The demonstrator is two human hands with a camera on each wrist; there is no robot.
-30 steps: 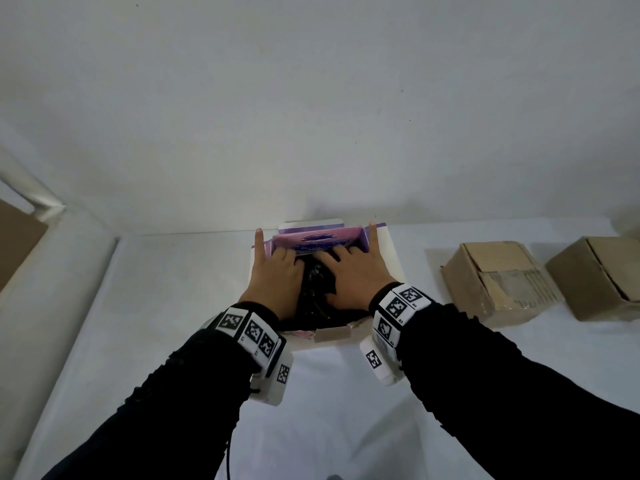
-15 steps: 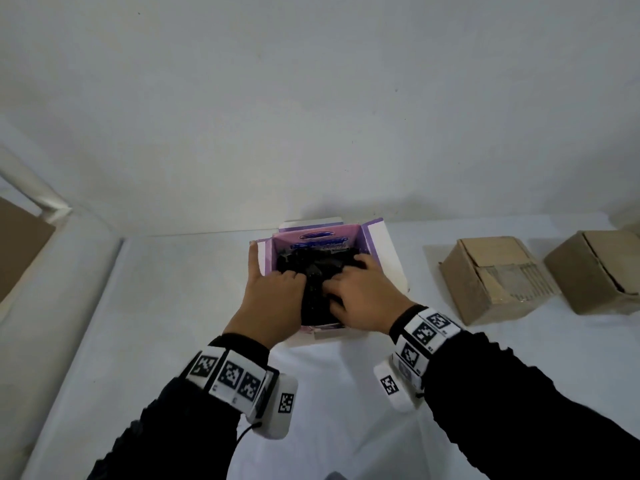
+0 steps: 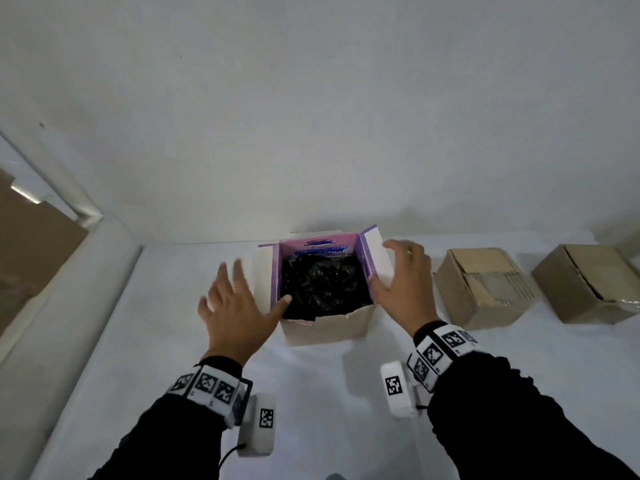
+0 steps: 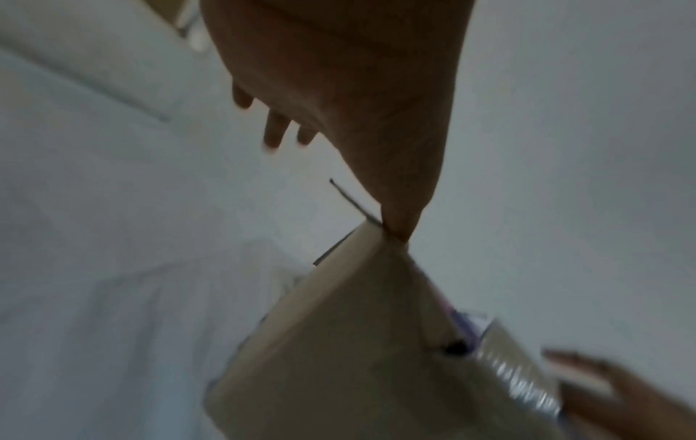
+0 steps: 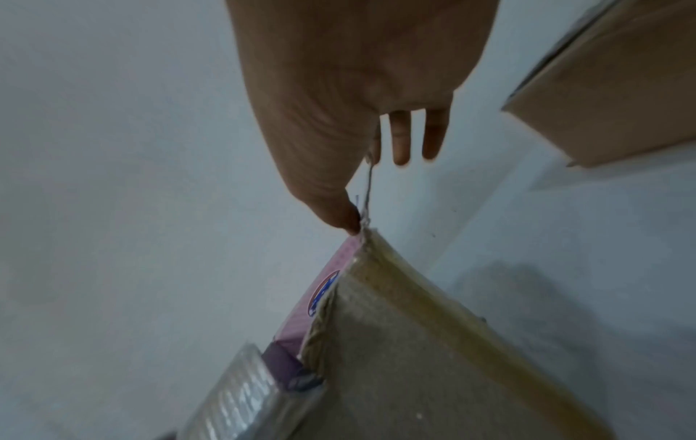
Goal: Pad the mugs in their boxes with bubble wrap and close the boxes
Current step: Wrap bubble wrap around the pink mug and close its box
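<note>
An open cardboard box with a purple printed inside stands on the white table, its flaps up. Dark crumpled bubble wrap fills it; no mug shows. My left hand hovers at the box's left side, fingers spread, thumb at the near left corner. My right hand is spread over the right flap, thumb at the near right corner. Neither hand holds anything.
Two closed brown cardboard boxes sit to the right on the table. A white wall rises just behind the open box. A raised white ledge runs along the table's left edge.
Both hands were pressing the bubble wrap down inside the box. They have come out and spread apart to the box's left and right sides.
</note>
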